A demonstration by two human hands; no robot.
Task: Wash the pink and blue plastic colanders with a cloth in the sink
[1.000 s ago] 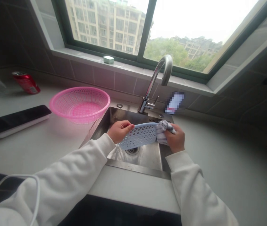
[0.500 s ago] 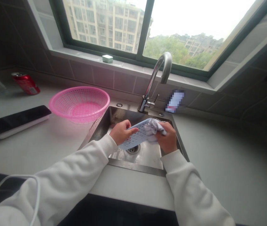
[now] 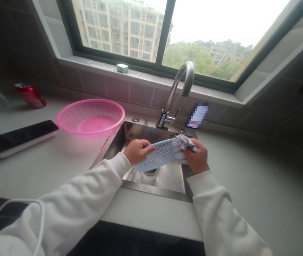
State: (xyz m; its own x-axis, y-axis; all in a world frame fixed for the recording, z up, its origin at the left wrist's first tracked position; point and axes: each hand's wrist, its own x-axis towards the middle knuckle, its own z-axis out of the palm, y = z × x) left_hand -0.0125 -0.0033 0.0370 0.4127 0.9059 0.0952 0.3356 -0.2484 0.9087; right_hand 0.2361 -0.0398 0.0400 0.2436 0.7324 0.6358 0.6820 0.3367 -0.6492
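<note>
Over the steel sink (image 3: 167,177) my left hand (image 3: 137,151) grips the left end of a pale blue perforated plastic tray (image 3: 159,156), held nearly flat and tilted slightly. My right hand (image 3: 198,158) is closed on a bunched grey-white cloth (image 3: 184,142) pressed against the tray's right end. Both hands hover above the drain (image 3: 150,171). The curved chrome tap (image 3: 179,89) stands just behind them; no water runs from it.
A pink mesh basket (image 3: 90,119) sits on the counter left of the sink. Further left lie a black-and-white flat device (image 3: 18,137) and a red can (image 3: 30,95) on its side. A small box (image 3: 122,67) rests on the window sill. A white cable (image 3: 15,209) crosses my left sleeve.
My right hand slid the cloth along the tray toward the left, then back to the tray's right end. The left hand kept its hold and barely moved.
</note>
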